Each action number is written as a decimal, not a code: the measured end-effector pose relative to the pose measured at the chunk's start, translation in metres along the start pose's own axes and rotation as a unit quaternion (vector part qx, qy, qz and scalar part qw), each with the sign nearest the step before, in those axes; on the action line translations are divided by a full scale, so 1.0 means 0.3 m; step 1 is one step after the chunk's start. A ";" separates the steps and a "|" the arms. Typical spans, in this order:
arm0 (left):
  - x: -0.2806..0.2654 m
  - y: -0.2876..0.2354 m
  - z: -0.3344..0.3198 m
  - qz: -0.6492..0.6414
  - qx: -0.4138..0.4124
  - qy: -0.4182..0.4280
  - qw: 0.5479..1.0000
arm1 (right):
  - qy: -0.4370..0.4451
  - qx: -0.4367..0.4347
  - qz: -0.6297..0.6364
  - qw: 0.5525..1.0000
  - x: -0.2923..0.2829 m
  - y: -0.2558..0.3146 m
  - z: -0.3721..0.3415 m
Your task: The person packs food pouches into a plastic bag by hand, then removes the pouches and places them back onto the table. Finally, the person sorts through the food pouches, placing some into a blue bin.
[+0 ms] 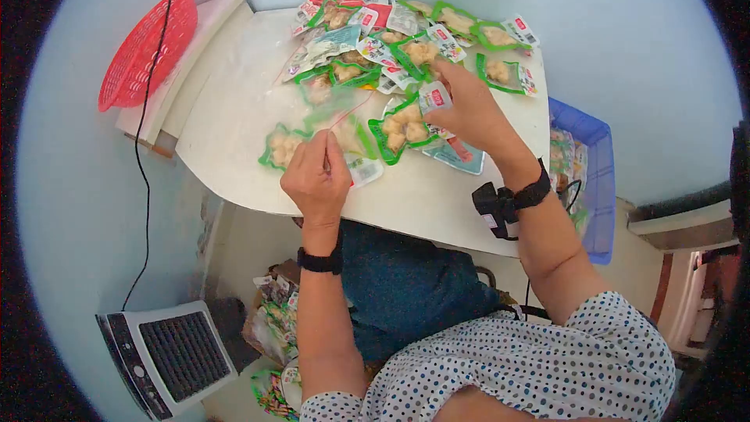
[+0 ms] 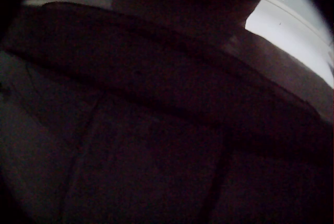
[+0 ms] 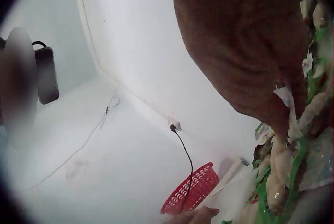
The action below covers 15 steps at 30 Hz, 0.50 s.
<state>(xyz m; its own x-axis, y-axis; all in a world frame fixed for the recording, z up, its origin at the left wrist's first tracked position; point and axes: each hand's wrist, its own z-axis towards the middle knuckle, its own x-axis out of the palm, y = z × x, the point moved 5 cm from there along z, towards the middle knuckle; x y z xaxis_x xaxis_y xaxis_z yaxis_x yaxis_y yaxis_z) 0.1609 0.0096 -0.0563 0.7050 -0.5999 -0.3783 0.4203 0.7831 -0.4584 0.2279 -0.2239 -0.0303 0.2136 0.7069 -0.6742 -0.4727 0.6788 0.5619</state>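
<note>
A dotted shirt was before the table. On the table, a green-edged packet had an unreadable red-and-white label and pale lumps. The right hand (image 1: 473,105) touched this packet (image 1: 402,128); its grip I could not tell. The left hand (image 1: 316,180) pinched a thin red strip (image 1: 351,112).

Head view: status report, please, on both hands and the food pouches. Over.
Right hand grips green-edged food pouch. Left hand pinches clear plastic bag. Pouch pile close beyond both hands.
</note>
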 end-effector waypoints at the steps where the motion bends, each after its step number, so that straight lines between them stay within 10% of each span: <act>1: -0.002 -0.006 0.003 0.001 0.002 -0.002 1.000 | 0.041 0.031 0.018 0.999 -0.001 -0.003 0.003; 6: -0.009 -0.009 0.006 0.015 -0.002 0.007 1.000 | 0.195 0.148 0.025 0.969 0.002 -0.016 0.017; 15: -0.009 0.002 0.004 0.012 -0.004 0.011 1.000 | 0.151 0.241 0.367 0.886 0.079 0.051 -0.014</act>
<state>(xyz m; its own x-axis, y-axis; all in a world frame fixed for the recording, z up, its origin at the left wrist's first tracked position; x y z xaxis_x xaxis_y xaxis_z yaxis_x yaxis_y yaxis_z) 0.1600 0.0120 -0.0546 0.7021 -0.5851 -0.4059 0.3994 0.7954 -0.4558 0.2222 -0.1976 -0.0398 -0.2727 0.9570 -0.0989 0.0467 0.1158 0.9922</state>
